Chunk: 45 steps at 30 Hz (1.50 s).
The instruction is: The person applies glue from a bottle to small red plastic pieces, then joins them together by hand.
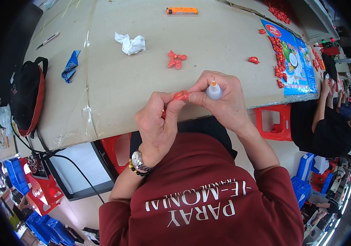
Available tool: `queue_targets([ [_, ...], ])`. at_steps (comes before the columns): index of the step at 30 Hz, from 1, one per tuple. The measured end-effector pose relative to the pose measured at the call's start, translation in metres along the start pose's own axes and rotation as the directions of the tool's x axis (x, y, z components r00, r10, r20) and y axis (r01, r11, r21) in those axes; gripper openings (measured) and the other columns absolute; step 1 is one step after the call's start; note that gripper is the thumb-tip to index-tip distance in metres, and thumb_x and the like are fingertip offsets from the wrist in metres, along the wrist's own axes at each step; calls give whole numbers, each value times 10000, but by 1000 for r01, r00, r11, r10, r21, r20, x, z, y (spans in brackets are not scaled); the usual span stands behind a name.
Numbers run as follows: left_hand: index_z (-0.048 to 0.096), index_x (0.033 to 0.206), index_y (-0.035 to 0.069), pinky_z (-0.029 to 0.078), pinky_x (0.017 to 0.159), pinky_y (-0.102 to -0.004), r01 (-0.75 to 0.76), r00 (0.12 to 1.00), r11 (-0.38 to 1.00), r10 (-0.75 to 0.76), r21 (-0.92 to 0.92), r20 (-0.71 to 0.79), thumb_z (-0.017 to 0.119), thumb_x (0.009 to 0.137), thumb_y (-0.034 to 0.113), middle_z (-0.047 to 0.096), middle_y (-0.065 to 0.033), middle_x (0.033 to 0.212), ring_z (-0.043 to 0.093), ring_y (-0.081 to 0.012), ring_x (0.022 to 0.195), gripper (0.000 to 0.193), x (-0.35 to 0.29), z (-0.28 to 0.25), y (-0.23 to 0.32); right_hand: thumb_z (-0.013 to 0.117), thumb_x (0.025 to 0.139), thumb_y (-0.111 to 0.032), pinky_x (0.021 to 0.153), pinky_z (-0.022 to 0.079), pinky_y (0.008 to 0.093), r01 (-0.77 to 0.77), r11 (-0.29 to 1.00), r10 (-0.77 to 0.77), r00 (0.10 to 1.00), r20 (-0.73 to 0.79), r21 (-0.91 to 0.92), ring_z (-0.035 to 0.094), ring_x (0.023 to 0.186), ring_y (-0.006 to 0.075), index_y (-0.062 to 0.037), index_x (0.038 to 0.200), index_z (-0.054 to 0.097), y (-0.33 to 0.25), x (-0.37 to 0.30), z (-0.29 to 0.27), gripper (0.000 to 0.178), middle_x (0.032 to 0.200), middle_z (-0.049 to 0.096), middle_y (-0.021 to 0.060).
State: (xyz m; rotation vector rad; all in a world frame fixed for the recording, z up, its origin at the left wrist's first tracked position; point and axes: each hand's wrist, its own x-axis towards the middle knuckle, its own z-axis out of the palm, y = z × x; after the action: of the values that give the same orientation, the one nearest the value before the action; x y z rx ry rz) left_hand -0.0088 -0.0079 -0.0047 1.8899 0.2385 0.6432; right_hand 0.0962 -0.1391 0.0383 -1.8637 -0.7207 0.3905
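Both hands meet above the table's near edge. My left hand (159, 119), with a watch and a beaded bracelet at its wrist, is closed on a small red plastic piece (181, 95). Thumb and forefinger of my right hand (220, 96) pinch the same piece from the other side. A white squeeze bottle (213, 91) with a thin, orange-tinged nozzle pointing up is also held in my right hand. More red shows between the left fingers, too covered to make out. Beyond the hands lies a small cluster of red pieces (177, 60).
A crumpled white tissue (130, 43), an orange box-like stick (182, 11), a blue scrap (71, 67), a cutter knife (48, 40) and a black-red bag (29, 96) lie on the table (114, 82). At right, red pieces line a blue printed sheet (300, 61); a person (321, 123) sits there.
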Motion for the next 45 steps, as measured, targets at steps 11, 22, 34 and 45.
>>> queue_targets([
  [11, 527, 801, 20, 335, 371, -216, 226, 970, 937, -191, -266, 151, 477, 995, 262, 456, 16, 486, 454, -49, 394, 314, 0, -2, -3, 700, 751, 46, 667, 449, 234, 34, 988, -48, 995, 89, 153, 562, 741, 94, -8, 829, 661, 3, 10, -2, 103, 799, 606, 26],
  [22, 575, 846, -5, 414, 495, -296, -102, 995, 994, 102, 27, 4, 613, 908, 125, 550, -95, 681, 510, -215, 540, 149, -4, 1, -3, 743, 709, 44, 638, 456, 251, 220, 964, -227, 973, 31, 148, 580, 739, 124, -28, 809, 671, 9, 6, 2, 142, 809, 611, 49],
  [34, 581, 817, 18, 408, 484, -317, -258, 964, 953, 265, 156, -25, 667, 844, 110, 520, -99, 659, 504, -241, 539, 128, 0, 3, -1, 764, 692, 18, 624, 455, 255, 310, 941, -313, 950, 8, 133, 584, 724, 132, -39, 798, 678, 12, 3, 2, 148, 802, 607, 51],
  [45, 577, 814, 17, 404, 480, -322, -274, 959, 947, 283, 169, -29, 670, 841, 122, 519, -104, 655, 501, -247, 539, 143, 0, 3, -2, 723, 702, 36, 578, 477, 274, 363, 926, -365, 931, 2, 100, 596, 679, 177, -13, 773, 635, 11, 3, 3, 124, 778, 605, 82],
])
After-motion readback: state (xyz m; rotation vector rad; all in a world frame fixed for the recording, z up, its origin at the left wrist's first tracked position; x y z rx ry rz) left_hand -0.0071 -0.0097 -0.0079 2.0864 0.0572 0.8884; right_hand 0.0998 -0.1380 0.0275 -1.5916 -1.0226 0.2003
